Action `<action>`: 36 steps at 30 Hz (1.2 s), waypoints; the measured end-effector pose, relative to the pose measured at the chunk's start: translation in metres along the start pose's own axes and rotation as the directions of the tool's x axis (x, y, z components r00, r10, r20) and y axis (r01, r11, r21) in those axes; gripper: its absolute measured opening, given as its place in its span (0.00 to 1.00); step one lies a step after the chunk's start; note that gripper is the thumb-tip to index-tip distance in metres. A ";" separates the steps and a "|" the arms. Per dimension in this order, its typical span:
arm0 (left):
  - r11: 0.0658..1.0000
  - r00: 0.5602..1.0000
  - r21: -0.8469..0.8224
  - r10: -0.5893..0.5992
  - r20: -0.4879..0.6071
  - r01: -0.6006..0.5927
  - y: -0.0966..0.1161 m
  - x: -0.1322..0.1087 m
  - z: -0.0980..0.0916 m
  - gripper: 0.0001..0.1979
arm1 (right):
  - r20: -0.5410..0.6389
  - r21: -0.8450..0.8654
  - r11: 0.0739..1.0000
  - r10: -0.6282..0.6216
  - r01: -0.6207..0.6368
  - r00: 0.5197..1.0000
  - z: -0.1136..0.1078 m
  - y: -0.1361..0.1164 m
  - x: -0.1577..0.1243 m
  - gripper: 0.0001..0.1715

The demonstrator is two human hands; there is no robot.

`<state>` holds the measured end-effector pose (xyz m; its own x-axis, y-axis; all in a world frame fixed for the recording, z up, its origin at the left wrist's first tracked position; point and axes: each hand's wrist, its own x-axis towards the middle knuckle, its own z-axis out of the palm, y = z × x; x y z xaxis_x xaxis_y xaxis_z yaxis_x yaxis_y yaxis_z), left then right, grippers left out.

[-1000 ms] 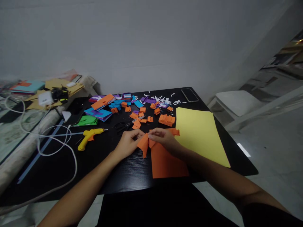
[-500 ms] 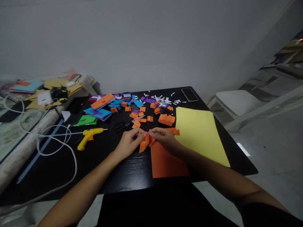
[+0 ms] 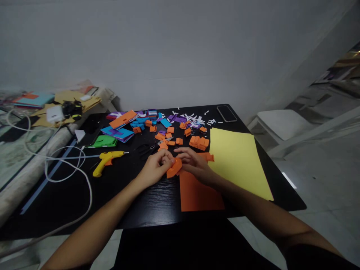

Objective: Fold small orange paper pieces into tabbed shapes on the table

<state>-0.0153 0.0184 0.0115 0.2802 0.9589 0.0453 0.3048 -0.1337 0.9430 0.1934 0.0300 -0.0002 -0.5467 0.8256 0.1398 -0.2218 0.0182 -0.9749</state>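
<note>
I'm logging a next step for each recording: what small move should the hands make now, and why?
Probably close the right hand gently on the free side of the folded orange piece: the left hand pinches one side, while the right's fingers are spread close beside it, though whether they touch is unclear.

A: What shade is the folded paper piece (image 3: 174, 168)?
B: Vivid orange, as is the plain flat sheet (image 3: 199, 197).
A: And the tabletop (image 3: 152, 213)?
B: Black, streaked with fine wood grain, under a larger sheet (image 3: 234, 157) of unpatterned pale yellow.
A: The glue gun (image 3: 113, 154)?
B: Bright yellow, its trigger (image 3: 109, 162) orange, near a white cable (image 3: 90, 202) and a green paper stack (image 3: 104, 141).
</note>
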 end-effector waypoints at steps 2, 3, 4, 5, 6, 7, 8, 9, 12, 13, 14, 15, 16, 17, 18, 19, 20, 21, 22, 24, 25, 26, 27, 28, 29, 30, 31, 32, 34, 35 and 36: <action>1.000 1.000 -0.019 -0.003 -0.015 0.003 -0.001 0.001 0.000 0.11 | 0.061 -0.151 0.982 -0.108 0.117 0.992 0.001 -0.003 -0.001 0.27; 1.000 1.000 -0.029 -0.003 -0.024 0.003 -0.001 0.001 0.000 0.11 | 0.079 -0.240 0.955 -0.160 0.175 0.984 0.001 -0.003 -0.002 0.26; 0.999 1.000 -0.034 -0.002 -0.031 0.001 -0.001 0.001 0.000 0.10 | 0.092 -0.324 0.919 -0.207 0.226 0.974 0.001 -0.002 -0.002 0.24; 0.999 0.999 -0.037 -0.001 -0.033 0.000 -0.001 0.001 0.000 0.10 | 0.100 -0.393 0.881 -0.245 0.265 0.964 0.001 -0.001 -0.001 0.22; 0.999 1.000 -0.044 -0.005 -0.027 0.004 0.000 0.001 0.001 0.10 | 0.098 -0.443 0.850 -0.270 0.285 0.958 0.000 0.000 -0.001 0.20; 0.998 1.000 -0.055 -0.012 -0.014 0.011 0.001 0.001 0.001 0.10 | 0.090 -0.478 0.827 -0.288 0.295 0.953 0.000 0.002 0.000 0.17; 0.997 1.000 -0.068 -0.022 0.003 0.022 0.002 0.001 0.000 0.11 | 0.071 -0.502 0.815 -0.295 0.290 0.953 -0.001 0.004 0.001 0.16; 0.996 0.999 -0.083 -0.030 0.020 0.032 0.004 0.001 -0.001 0.12 | 0.044 -0.521 0.807 -0.300 0.278 0.953 -0.002 0.006 0.001 0.15; 0.990 0.997 -0.129 -0.041 0.063 0.049 0.010 0.004 -0.006 0.15 | -0.020 -0.554 0.797 -0.300 0.239 0.954 -0.003 0.009 0.002 0.11; 0.987 0.996 -0.148 -0.043 0.080 0.055 0.011 0.005 -0.009 0.15 | -0.038 -0.559 0.797 -0.302 0.230 0.953 -0.003 0.009 0.002 0.10; 0.983 0.995 -0.173 -0.046 0.094 0.061 0.012 0.006 -0.011 0.14 | -0.053 -0.562 0.797 -0.305 0.224 0.951 -0.003 0.009 0.001 0.09; 0.977 0.993 -0.200 -0.047 0.106 0.068 0.013 0.006 -0.013 0.13 | -0.062 -0.565 0.794 -0.312 0.224 0.948 -0.003 0.009 0.001 0.08; 0.972 0.992 -0.224 -0.050 0.116 0.075 0.014 0.007 -0.015 0.13 | -0.063 -0.571 0.788 -0.323 0.231 0.944 -0.003 0.008 0.001 0.08; 0.967 0.991 -0.240 -0.052 0.124 0.081 0.014 0.007 -0.016 0.12 | -0.058 -0.581 0.776 -0.339 0.244 0.939 -0.003 0.008 0.001 0.07; 0.966 0.990 -0.245 -0.055 0.130 0.086 0.014 0.007 -0.016 0.12 | -0.049 -0.593 0.763 -0.355 0.259 0.934 -0.003 0.007 0.001 0.07; 0.968 0.989 -0.236 -0.059 0.135 0.090 0.014 0.007 -0.016 0.12 | -0.038 -0.607 0.748 -0.367 0.270 0.929 -0.003 0.007 0.001 0.08; 0.971 0.988 -0.218 -0.064 0.138 0.093 0.015 0.006 -0.016 0.11 | -0.029 -0.621 0.733 -0.376 0.278 0.926 -0.003 0.007 0.001 0.08; 0.976 0.988 -0.197 -0.068 0.139 0.095 0.015 0.005 -0.015 0.11 | -0.025 -0.635 0.720 -0.384 0.282 0.923 -0.003 0.007 0.001 0.08; 0.979 0.988 -0.178 -0.071 0.137 0.095 0.016 0.005 -0.015 0.10 | -0.026 -0.647 0.709 -0.388 0.281 0.921 -0.003 0.007 0.001 0.08; 0.985 0.989 -0.151 -0.067 0.133 0.087 0.017 0.004 -0.013 0.10 | -0.023 -0.667 0.690 -0.396 0.281 0.918 -0.004 0.007 0.001 0.08; 0.986 0.989 -0.143 -0.061 0.132 0.080 0.017 0.004 -0.012 0.10 | -0.019 -0.673 0.682 -0.403 0.287 0.915 -0.004 0.007 0.001 0.08; 0.988 0.990 -0.136 -0.055 0.133 0.074 0.017 0.004 -0.012 0.10 | -0.013 -0.677 0.674 -0.411 0.294 0.912 -0.004 0.007 0.000 0.08; 0.989 0.989 -0.128 -0.051 0.137 0.069 0.018 0.004 -0.012 0.10 | -0.004 -0.680 0.668 -0.416 0.303 0.909 -0.004 0.008 0.000 0.08; 0.991 0.989 -0.120 -0.048 0.139 0.065 0.017 0.004 -0.011 0.10 | 0.009 -0.682 0.662 -0.417 0.311 0.909 -0.004 0.008 -0.001 0.09; 0.992 0.989 -0.113 -0.046 0.141 0.063 0.017 0.004 -0.011 0.11 | 0.022 -0.682 0.659 -0.415 0.318 0.909 -0.005 0.007 -0.001 0.09; 0.992 0.989 -0.109 -0.044 0.142 0.060 0.017 0.004 -0.011 0.11 | 0.035 -0.682 0.657 -0.411 0.322 0.911 -0.005 0.007 -0.002 0.10; 0.993 0.989 -0.107 -0.041 0.142 0.057 0.017 0.003 -0.010 0.11 | 0.047 -0.682 0.654 -0.407 0.327 0.912 -0.005 0.007 -0.002 0.10; 0.993 0.989 -0.106 -0.038 0.143 0.053 0.017 0.003 -0.010 0.11 | 0.059 -0.684 0.649 -0.406 0.333 0.912 -0.005 0.007 -0.003 0.10; 0.994 0.988 -0.098 -0.035 0.149 0.050 0.017 0.003 -0.009 0.10 | 0.073 -0.694 0.633 -0.413 0.344 0.908 -0.005 0.008 -0.003 0.09; 0.994 0.987 -0.092 -0.036 0.154 0.051 0.017 0.003 -0.009 0.10 | 0.076 -0.701 0.623 -0.419 0.348 0.905 -0.005 0.008 -0.003 0.07; 0.995 0.987 -0.083 -0.039 0.158 0.052 0.016 0.003 -0.008 0.10 | 0.077 -0.707 0.615 -0.424 0.349 0.902 -0.005 0.009 -0.003 0.06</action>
<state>-0.0170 0.0210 0.0298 0.4084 0.9118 -0.0439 0.2421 -0.0618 0.9683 0.1972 0.0301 -0.0102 -0.4618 0.6938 0.5527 0.2439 0.6984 -0.6729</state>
